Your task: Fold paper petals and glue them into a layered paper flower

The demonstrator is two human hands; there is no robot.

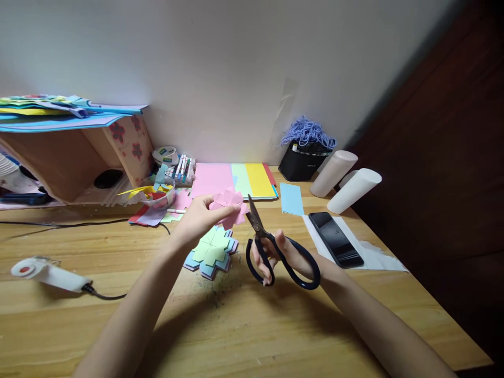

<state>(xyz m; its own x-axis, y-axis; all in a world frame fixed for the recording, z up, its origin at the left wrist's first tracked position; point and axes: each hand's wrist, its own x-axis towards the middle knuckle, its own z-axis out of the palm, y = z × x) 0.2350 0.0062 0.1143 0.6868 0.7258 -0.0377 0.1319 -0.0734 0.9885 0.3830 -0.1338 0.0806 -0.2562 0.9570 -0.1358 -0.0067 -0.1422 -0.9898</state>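
Note:
Between the thumb and fingers of my left hand [202,216] is a pink paper flower [229,198], raised above the table. My right hand [271,252] grips black-handled scissors [256,223], its fingers through the loops. The blades are parted and point up and away, with one tip beside the flower's right edge; whether they touch the paper I cannot tell. Below the flower, a stack of green, blue and purple paper flowers [210,249] lies on the wooden table [244,325].
Coloured paper sheets [214,178] lie by the wall, near a plastic tub of scraps [167,194]. A white glue gun [51,274] with a cord is at left, below a cardboard box [79,163]. A phone [334,239], white rolls [354,190] and a yarn-topped black pouch [303,160] stand right.

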